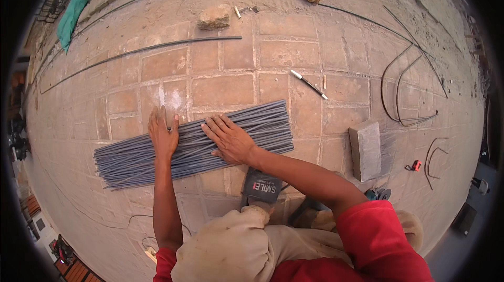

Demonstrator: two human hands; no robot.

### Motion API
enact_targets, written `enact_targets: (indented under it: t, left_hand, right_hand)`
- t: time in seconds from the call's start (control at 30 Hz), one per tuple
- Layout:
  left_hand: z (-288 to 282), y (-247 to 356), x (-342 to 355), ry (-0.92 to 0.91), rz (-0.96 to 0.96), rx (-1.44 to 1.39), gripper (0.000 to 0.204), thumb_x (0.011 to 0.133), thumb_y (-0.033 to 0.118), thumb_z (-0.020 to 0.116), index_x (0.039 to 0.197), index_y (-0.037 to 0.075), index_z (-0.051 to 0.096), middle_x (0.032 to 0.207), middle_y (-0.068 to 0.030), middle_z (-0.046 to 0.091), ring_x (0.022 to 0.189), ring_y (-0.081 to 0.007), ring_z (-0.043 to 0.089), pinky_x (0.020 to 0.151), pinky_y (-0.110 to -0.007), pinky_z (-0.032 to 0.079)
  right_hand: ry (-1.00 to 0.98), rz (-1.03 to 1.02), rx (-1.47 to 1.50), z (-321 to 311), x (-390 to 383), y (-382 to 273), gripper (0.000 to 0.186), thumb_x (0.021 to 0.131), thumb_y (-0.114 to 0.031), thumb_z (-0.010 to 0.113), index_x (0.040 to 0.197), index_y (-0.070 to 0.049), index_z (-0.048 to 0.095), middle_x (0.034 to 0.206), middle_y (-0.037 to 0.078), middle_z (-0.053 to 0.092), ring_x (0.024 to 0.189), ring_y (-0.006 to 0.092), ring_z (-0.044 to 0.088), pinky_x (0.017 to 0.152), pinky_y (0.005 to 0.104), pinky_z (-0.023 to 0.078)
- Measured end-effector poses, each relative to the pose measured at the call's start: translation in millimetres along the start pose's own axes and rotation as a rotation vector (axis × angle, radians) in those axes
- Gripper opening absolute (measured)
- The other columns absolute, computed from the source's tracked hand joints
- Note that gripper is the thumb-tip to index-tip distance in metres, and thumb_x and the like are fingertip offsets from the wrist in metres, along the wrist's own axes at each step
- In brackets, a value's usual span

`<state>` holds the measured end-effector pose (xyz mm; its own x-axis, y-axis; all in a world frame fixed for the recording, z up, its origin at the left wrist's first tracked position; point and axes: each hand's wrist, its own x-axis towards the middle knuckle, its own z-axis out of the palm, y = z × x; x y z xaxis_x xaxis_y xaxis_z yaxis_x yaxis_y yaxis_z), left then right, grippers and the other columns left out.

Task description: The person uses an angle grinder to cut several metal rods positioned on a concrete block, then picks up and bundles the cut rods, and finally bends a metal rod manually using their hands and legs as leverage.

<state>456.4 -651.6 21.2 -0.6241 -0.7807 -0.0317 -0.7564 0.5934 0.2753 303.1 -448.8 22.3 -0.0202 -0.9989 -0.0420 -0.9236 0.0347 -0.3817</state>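
while their undersides are hidden, left hand [164, 136] and right hand [229, 139] lie unclenched on grey rods [270, 127].

The person wears a red shirt [315, 271]. Its right sleeve [375, 232], well behind the right hand [229, 139], is short, wide and softly creased, with a plain hem. Behind the left hand [164, 134], a small part of the left sleeve [165, 262] is visible, also red. Between the sleeves are loose beige trousers [223, 245], folded and lightly spotted. Just behind the right hand is a dark grey shoe or sandal [260, 185], carrying pale lettering and a small red mark.
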Motion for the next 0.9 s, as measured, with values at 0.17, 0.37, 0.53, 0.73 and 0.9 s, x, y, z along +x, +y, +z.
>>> enact_targets:
  t: [0.17, 0.37, 0.53, 0.73, 0.9]
  left_hand:
    - [44.9, 16.4, -16.0, -0.007, 0.104, 0.045, 0.054, 0.104, 0.043, 0.041, 0.145, 0.008, 0.047, 0.149, -0.0177, 0.043, 0.137, -0.0355, 0.040, 0.112, -0.048, 0.029]
    - [40.9, -1.8, -12.4, 0.018, 0.069, 0.078, 0.060, 0.104, 0.048, 0.038, 0.143, 0.004, 0.047, 0.147, -0.0186, 0.044, 0.135, -0.0357, 0.042, 0.111, -0.046, 0.032]
    - [56.0, 3.4, -4.1, -0.024, 0.105, 0.089, 0.062, 0.104, 0.048, 0.037, 0.144, 0.002, 0.046, 0.147, -0.0193, 0.044, 0.135, -0.0358, 0.041, 0.111, -0.047, 0.032]
    - [29.9, -2.6, 13.4, -0.127, 0.058, 0.139, 0.064, 0.104, 0.049, 0.035, 0.145, 0.000, 0.043, 0.150, -0.0219, 0.040, 0.139, -0.0375, 0.036, 0.114, -0.049, 0.027]
    - [34.9, -2.8, 22.3, -0.267, 0.090, 0.233, 0.067, 0.105, 0.047, 0.032, 0.143, -0.007, 0.042, 0.149, -0.0266, 0.040, 0.139, -0.0396, 0.036, 0.115, -0.046, 0.027]
  right_hand:
    - [0.038, 0.015, 0.002, 16.2, -22.2, 14.9, 0.084, 0.092, -0.055, 0.052, 0.150, 0.001, 0.029, 0.153, 0.020, 0.034, 0.145, 0.0351, 0.027, 0.122, 0.0466, 0.013]
    - [0.098, -0.006, 0.096, -0.6, -26.0, 19.7, 0.086, 0.089, -0.049, 0.060, 0.149, 0.003, 0.029, 0.151, 0.024, 0.035, 0.144, 0.0360, 0.029, 0.121, 0.0496, 0.014]
    - [0.207, -0.059, -0.019, -72.8, -126.3, 104.3, 0.081, 0.082, -0.037, 0.070, 0.142, 0.005, 0.035, 0.133, 0.023, 0.048, 0.129, 0.0357, 0.045, 0.116, 0.0510, 0.024]
    - [-0.065, 0.416, -0.241, -162.5, -322.4, 228.7, 0.073, 0.084, -0.029, 0.070, 0.140, 0.003, 0.037, 0.120, 0.018, 0.053, 0.117, 0.0305, 0.051, 0.102, 0.0423, 0.038]
    - [0.064, 1.052, -0.258, -146.6, -449.2, 296.8, 0.093, 0.079, -0.043, 0.074, 0.145, 0.007, 0.030, 0.135, 0.024, 0.047, 0.128, 0.0363, 0.045, 0.108, 0.0445, 0.034]
